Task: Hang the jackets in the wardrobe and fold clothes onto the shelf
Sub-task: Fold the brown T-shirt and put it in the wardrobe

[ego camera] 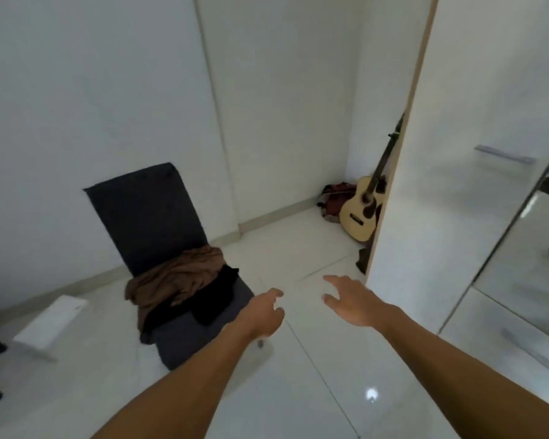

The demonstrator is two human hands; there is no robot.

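Observation:
A brown garment point(175, 277) lies crumpled on the seat of a dark grey chair point(146, 210), with a black garment point(206, 299) under and beside it. My left hand point(263, 315) hovers just right of the chair seat, fingers loosely curled, holding nothing. Stretched out over the floor, my right hand point(349, 299) has its fingers spread and is empty. The white wardrobe point(425, 185) stands at the right with its door open; its inside is hidden.
A guitar point(363, 210) leans in the far corner beside a dark red heap point(335, 198). Low on the wardrobe are drawers with metal handles point(526, 346). A white board point(49, 324) lies on the glossy tiled floor at the left.

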